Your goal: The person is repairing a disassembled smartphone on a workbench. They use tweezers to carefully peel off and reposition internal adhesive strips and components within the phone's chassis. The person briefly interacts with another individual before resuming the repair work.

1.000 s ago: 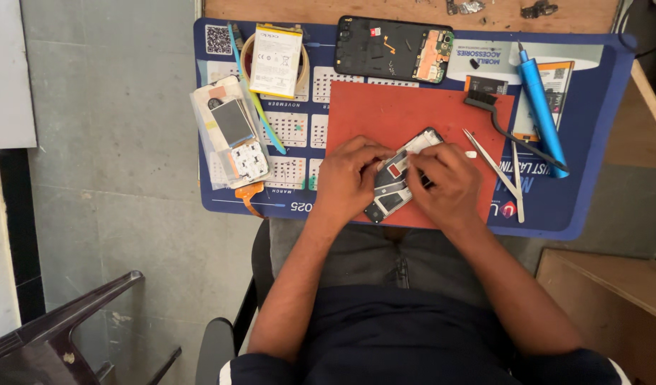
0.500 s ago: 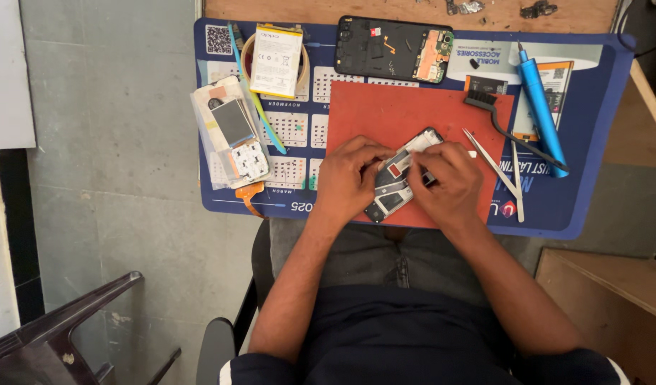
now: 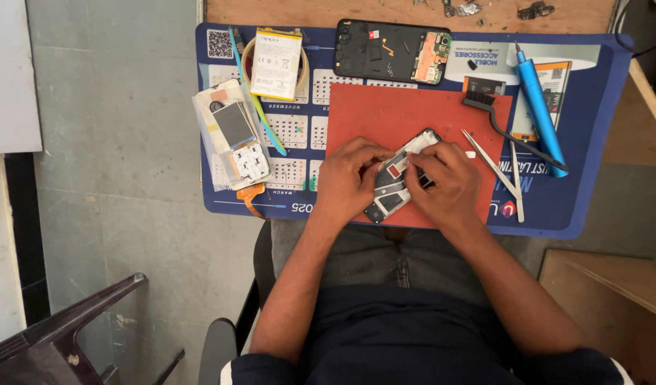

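An opened phone frame [image 3: 401,178] lies tilted on a red mat [image 3: 385,114], its inner parts showing. My left hand [image 3: 347,180] grips the frame's left side. My right hand [image 3: 445,184] rests on its right side, with fingertips pressing into the middle of the frame. Whether the right hand holds a small tool is hidden by the fingers.
A blue work mat [image 3: 591,128] covers the small table. On it lie a second opened phone [image 3: 392,51], a battery [image 3: 275,63] on a tape roll, a bagged screen and keypad [image 3: 234,135], tweezers [image 3: 500,171], a brush [image 3: 506,121] and a blue pen-shaped tool [image 3: 539,107]. A dark chair [image 3: 64,335] stands lower left.
Both hands stay on the phone frame; the right fingers have shifted slightly over its middle. Nothing else has moved.
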A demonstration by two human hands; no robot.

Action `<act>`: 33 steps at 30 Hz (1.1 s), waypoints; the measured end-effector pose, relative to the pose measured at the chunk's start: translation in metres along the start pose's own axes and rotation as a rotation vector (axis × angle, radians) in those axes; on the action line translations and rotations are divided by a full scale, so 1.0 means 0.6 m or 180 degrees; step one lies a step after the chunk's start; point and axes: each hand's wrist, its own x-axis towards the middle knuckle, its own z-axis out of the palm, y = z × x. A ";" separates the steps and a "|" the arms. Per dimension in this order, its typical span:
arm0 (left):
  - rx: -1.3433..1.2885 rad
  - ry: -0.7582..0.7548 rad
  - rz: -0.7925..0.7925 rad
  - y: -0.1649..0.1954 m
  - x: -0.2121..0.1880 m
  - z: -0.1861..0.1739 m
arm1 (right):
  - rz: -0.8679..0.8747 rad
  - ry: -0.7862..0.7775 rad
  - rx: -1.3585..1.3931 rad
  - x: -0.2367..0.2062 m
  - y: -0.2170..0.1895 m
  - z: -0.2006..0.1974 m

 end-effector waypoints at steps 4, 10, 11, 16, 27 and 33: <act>-0.0042 -0.0026 -0.0015 0.003 0.000 -0.001 | 0.0081 0.0214 0.0170 -0.001 0.002 -0.003; -0.0367 0.0073 0.0129 -0.001 -0.004 -0.008 | -0.0073 0.0323 0.0424 -0.005 0.007 -0.007; -0.0452 0.0110 0.0179 -0.001 -0.006 -0.009 | -0.0133 0.0307 0.0398 -0.006 0.008 -0.007; -0.0117 0.0411 -0.0154 0.002 -0.035 -0.033 | -0.0493 0.0003 0.0451 -0.006 0.001 -0.010; 0.0254 -0.0149 -0.0303 -0.011 -0.035 -0.057 | -0.0614 -0.0539 0.0329 0.004 -0.034 0.008; 0.0268 -0.0084 -0.0144 -0.019 -0.037 -0.053 | -0.0710 -0.0589 0.0203 0.001 -0.051 0.013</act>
